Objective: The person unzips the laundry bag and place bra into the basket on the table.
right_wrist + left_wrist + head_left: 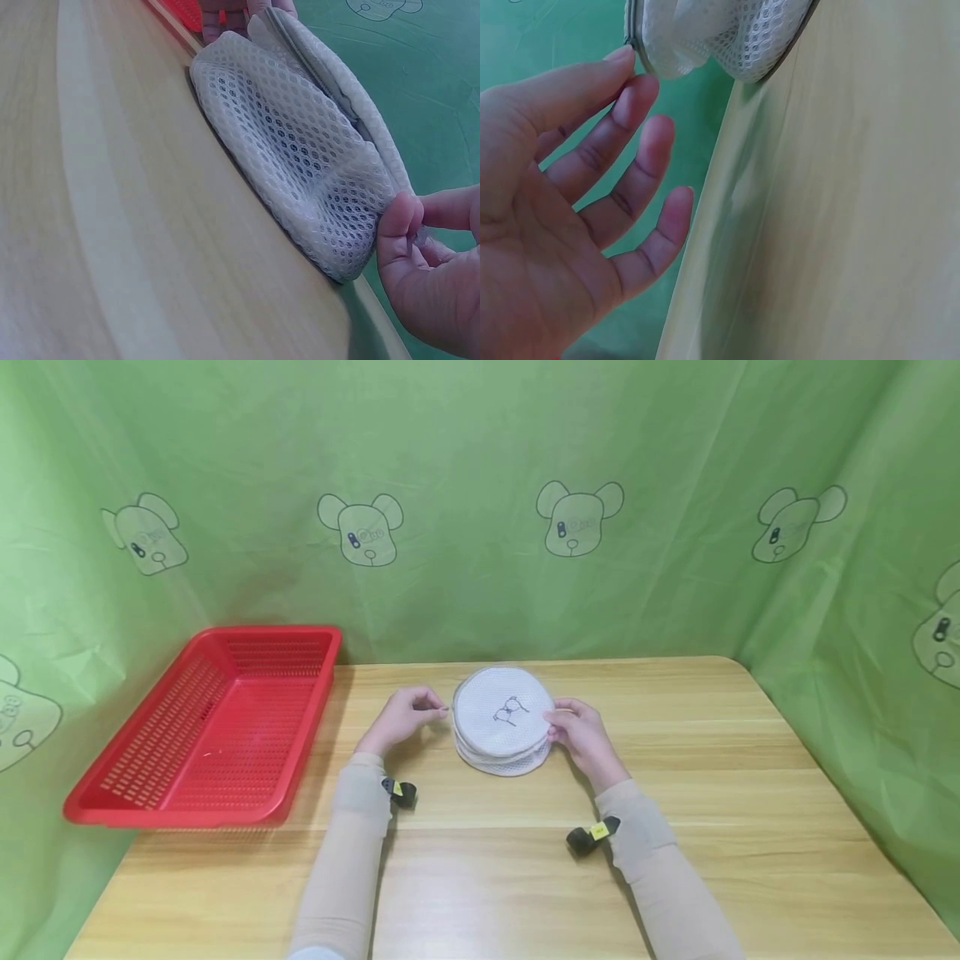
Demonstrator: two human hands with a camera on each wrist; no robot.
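Observation:
A round white mesh laundry bag (501, 712) with a bear drawing on its top stands on the table, its soft mesh side partly collapsed. A grey zipper (311, 64) runs round its upper rim. My left hand (402, 718) is at the bag's left edge; thumb and index finger pinch the zipper's end (630, 34), while the other fingers spread apart. Whether a zipper pull sits between them is hidden. On the opposite side my right hand (581, 732) pinches the rim between thumb and fingers, as the right wrist view (439, 262) shows.
A red plastic basket (300, 768) with perforated walls stands on the left of the wooden table (480, 868). Green curtains (465, 602) with bear-head prints hang behind and at both sides. Each wrist carries a small black camera (581, 842).

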